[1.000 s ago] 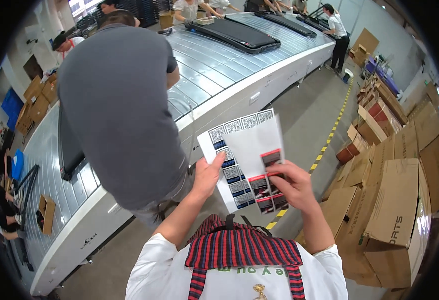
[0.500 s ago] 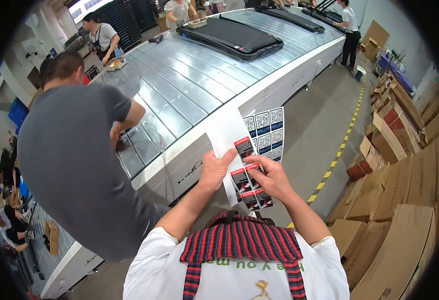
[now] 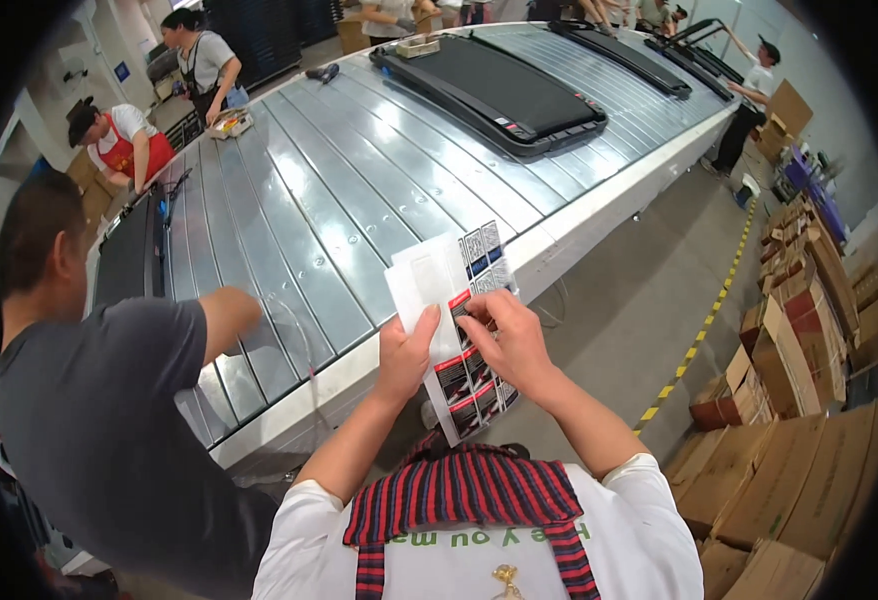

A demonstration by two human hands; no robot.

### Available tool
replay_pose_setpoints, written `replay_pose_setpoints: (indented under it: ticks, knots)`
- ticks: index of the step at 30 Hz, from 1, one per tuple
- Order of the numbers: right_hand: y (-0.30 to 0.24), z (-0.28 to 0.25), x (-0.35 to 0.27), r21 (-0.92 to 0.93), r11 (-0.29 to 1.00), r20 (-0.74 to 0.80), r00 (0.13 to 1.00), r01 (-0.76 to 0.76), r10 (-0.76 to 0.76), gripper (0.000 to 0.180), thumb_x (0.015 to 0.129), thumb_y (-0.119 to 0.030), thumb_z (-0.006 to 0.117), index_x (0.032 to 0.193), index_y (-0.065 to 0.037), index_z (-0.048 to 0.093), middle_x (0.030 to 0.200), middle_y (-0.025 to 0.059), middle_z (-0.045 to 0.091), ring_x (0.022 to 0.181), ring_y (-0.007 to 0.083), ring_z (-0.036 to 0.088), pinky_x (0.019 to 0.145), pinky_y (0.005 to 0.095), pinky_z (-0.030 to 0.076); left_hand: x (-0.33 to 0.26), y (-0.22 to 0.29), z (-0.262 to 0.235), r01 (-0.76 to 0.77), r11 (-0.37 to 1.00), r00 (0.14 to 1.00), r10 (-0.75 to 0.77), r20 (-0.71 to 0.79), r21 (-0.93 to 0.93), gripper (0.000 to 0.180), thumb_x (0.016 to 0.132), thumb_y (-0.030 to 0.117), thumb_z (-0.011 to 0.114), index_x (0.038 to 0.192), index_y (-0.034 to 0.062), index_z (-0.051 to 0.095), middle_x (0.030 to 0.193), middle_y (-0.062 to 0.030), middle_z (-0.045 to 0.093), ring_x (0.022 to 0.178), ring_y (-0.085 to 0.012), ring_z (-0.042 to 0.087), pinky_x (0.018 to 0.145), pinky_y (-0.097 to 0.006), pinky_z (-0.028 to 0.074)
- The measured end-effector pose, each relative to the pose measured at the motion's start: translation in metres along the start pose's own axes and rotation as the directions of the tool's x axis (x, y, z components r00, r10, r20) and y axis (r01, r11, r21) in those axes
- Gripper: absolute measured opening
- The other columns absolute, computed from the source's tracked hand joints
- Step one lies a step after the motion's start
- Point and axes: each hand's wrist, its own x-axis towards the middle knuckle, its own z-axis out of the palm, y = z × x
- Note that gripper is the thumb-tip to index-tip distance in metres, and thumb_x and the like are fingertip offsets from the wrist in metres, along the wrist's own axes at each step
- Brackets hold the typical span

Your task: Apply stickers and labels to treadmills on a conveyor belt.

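Head view: my left hand (image 3: 405, 352) has its grip pinching the label sheet (image 3: 456, 330) by the white upper part, thumb on top; right hand (image 3: 512, 340) has thumb + forefinger pressed together on one red/black label near the sheet's mid edge, looks like I'm picking at it. Sheet sits chest-high, just over the near edge of the long ribbed metal tabletop (image 3: 359, 190). Vs 1 s ago, I've swung w/ the sheet toward the tabletop, and the right hand moved from the sheet's lower edge up to a single label, so peeling seems underway. Co-worker in grey shirt (image 3: 89, 400) now stands left of me, leaning on the tabletop. Cardboard boxes (image 3: 789, 440) to my right.
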Motion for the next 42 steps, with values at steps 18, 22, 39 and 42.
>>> replay_pose_setpoints:
  ticks: [18,22,39,42]
  knots:
    - [0.013,0.081,0.152,0.276,0.960,0.319,0.947,-0.052,-0.040,0.012,0.080,-0.007,0.056,0.086,0.003,0.057,0.066,0.0098,0.059,0.057,0.0116,0.054,0.052,0.0234,0.043,0.106,0.050,-0.064,-0.213,0.895,0.927,0.311,-0.208,0.392,0.038,0.086,0.034,0.050,0.087,-0.0033,0.058,0.071,-0.0076,0.060,0.065,-0.0117,0.054,0.060,-0.027,0.044]
    - [0.036,0.093,0.173,0.309,0.944,0.362,0.904,0.115,-0.228,0.010,0.079,-0.009,0.058,0.082,0.001,0.058,0.062,0.0076,0.059,0.054,0.0102,0.053,0.050,0.0230,0.043,0.117,0.043,-0.072,-0.088,0.674,0.828,0.459,-0.323,0.734,0.040,0.084,0.036,0.048,0.082,-0.0030,0.057,0.062,-0.0192,0.054,0.056,-0.0242,0.056,0.054,-0.032,0.043]
    - [0.052,0.120,0.173,0.643,0.765,0.480,0.794,-0.029,-0.373,0.013,0.079,-0.011,0.059,0.083,0.001,0.057,0.064,0.0101,0.056,0.054,0.0120,0.053,0.051,0.0249,0.043,0.095,0.030,-0.054,-0.153,0.900,0.730,0.381,-0.567,0.408,0.030,0.084,0.028,0.054,0.085,-0.0013,0.060,0.075,-0.0025,0.059,0.068,-0.0079,0.052,0.060,-0.024,0.043]
    - [0.046,0.134,0.174,0.660,0.747,0.452,0.750,0.083,-0.483,0.013,0.079,-0.014,0.057,0.081,0.000,0.057,0.068,0.0140,0.055,0.060,0.0283,0.055,0.053,0.0330,0.042,0.084,0.034,-0.063,-0.114,0.855,0.694,0.433,-0.576,0.505,0.030,0.084,0.028,0.055,0.086,-0.0014,0.060,0.074,-0.0020,0.059,0.068,-0.0077,0.052,0.059,-0.024,0.043]
